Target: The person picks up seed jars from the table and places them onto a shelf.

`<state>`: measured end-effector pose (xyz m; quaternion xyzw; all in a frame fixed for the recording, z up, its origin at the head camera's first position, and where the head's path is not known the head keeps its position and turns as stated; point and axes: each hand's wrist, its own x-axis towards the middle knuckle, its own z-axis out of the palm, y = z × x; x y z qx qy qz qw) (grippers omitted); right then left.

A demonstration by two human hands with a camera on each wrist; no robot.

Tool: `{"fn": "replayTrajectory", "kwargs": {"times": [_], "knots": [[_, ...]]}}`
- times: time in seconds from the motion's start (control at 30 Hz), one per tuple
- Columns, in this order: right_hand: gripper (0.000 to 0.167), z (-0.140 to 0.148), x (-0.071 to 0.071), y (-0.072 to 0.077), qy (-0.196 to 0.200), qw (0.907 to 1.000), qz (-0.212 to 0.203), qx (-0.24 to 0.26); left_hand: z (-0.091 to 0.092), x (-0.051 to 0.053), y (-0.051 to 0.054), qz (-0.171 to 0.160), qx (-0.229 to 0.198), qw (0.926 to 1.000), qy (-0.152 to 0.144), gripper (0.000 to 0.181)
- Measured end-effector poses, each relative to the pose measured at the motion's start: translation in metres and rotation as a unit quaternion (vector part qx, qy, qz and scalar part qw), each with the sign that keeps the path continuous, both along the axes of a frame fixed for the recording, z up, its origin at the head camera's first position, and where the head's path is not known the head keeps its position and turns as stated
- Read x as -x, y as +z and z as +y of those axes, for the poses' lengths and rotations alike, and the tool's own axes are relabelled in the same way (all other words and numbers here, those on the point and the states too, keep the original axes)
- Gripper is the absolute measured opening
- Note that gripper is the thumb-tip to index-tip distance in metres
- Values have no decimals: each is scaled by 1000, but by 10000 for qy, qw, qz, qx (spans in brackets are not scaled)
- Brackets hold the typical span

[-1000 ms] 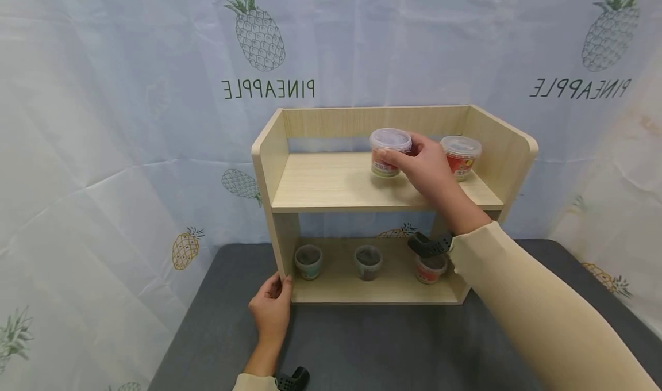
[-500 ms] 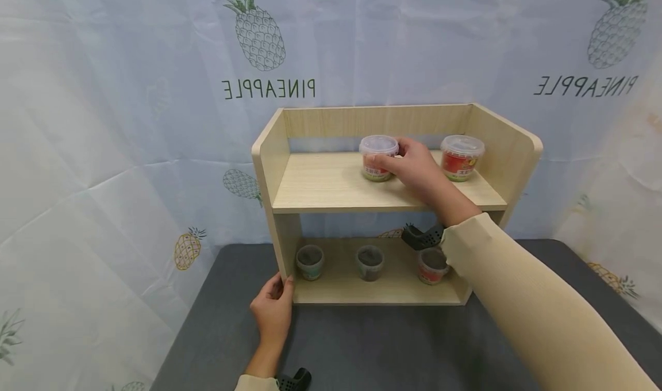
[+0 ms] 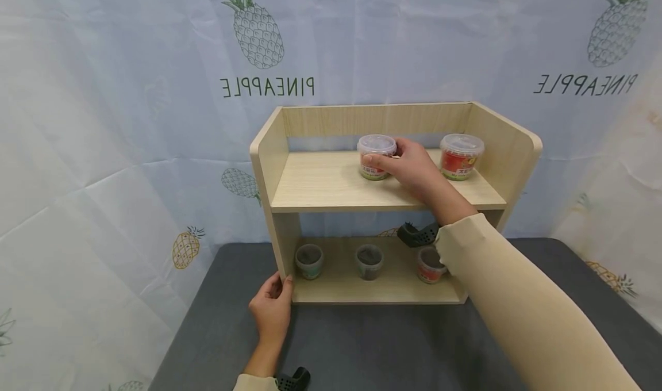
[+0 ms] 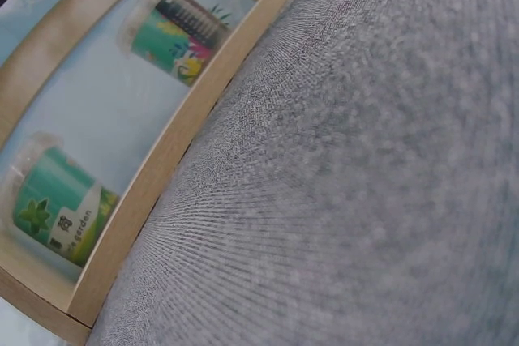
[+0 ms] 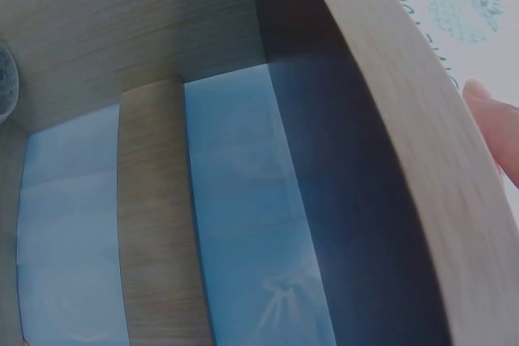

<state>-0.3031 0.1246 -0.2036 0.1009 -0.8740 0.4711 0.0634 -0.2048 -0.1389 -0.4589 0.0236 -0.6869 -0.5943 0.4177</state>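
My right hand (image 3: 416, 169) grips a clear-lidded plastic cup (image 3: 376, 156) with a red and white label, thumb in front. The cup stands upright at the middle of the upper board of a wooden shelf (image 3: 331, 175). Only a fingertip (image 5: 491, 123) of that hand shows in the right wrist view. To its right on the same board stands a second lidded cup (image 3: 461, 156) with a red label. My left hand (image 3: 272, 307) holds the front edge of the shelf's left side panel near the bottom, thumb on the edge; it is out of sight in the left wrist view.
Along the lower board stand a green-labelled cup (image 3: 309, 261), a middle cup (image 3: 369, 261) and a red-labelled cup (image 3: 430, 265), partly behind my right sleeve. The shelf rests on a dark grey table (image 3: 372, 345). A pineapple-print curtain (image 3: 134, 121) hangs behind.
My right hand has moved the held cup left and down onto the upper board, away from the other lidded cup. During the last half second it barely shifts. My left hand stays put.
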Motion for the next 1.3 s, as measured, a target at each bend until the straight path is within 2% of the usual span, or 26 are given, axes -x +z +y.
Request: {"fn": "replayTrajectory", "kwargs": {"times": [0.17,0.73,1.07,1.3], "knots": [[85,-1,0,-1,14,10000,14,41,-1,-1,0,20,27,10000,-49,19],[88,-3,-3,1,-71,9995,47,-301,0,0,-1,64,133,9998,128,18],[90,-5,-4,1,-149,9987,-13,-483,0,0,0,52,43,10000,12,18],[89,-4,-3,0,-141,9992,0,-380,0,1,-1,74,181,9998,96,18]]}}
